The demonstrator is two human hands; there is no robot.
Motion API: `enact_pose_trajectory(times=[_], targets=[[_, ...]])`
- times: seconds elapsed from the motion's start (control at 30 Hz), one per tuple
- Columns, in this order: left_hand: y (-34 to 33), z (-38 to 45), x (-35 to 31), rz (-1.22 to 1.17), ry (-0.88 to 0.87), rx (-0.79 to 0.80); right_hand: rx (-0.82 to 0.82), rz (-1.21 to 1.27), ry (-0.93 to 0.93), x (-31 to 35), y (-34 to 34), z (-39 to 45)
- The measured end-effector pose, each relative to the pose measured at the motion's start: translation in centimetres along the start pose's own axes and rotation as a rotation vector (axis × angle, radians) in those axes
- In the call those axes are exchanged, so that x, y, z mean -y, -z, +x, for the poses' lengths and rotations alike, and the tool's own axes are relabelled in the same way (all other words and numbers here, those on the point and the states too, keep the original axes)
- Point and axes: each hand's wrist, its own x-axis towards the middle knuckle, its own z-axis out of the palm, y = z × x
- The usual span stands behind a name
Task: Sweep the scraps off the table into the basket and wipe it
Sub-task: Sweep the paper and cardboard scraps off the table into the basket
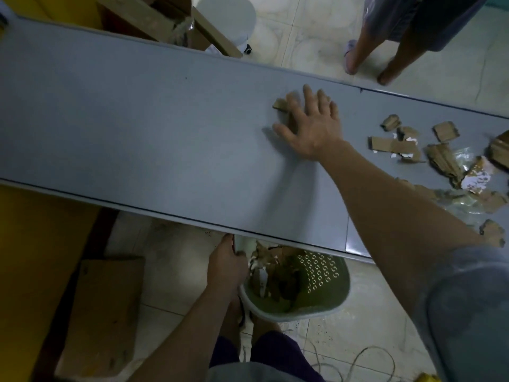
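You're mid-sweep: your right hand [311, 125] lies flat, fingers spread, on cardboard scraps [283, 111] on the table [137, 128]; your left hand [227, 264] grips the basket [316, 293] rim below the near edge — drag them toward it; more scraps [407, 146] wait.

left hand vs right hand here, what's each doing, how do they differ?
1. The right hand lies flat on the table with fingers spread; the left hand is below the table edge, fingers curled on the basket rim.
2. The right hand covers cardboard scraps; the left hand touches no scraps.
3. The right arm reaches far across the table; the left arm stays near the body.

Shared: both bare.
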Motion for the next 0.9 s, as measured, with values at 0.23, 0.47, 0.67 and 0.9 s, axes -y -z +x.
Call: enact_pose_trajectory(times=[0.23, 0.47, 0.67, 0.9], targets=[[1.1, 0.4, 0.4, -0.01, 0.037, -0.001, 0.021, -0.023, 0.11, 1.7, -2.5, -1.7], [1.3, 0.2, 0.0, -0.056, 0.037, -0.002, -0.114, 0.015, 0.423, 4.5, -8.2, -13.9], [1.2, 0.4, 0.0, -0.038, 0.054, 0.027, -0.353, 0.147, 0.392, 1.9, -6.0, -13.0], [0.9, 0.8, 0.8, -0.045, 0.046, 0.002, -0.023, 0.075, -0.091, -3.7, -1.9, -3.6]])
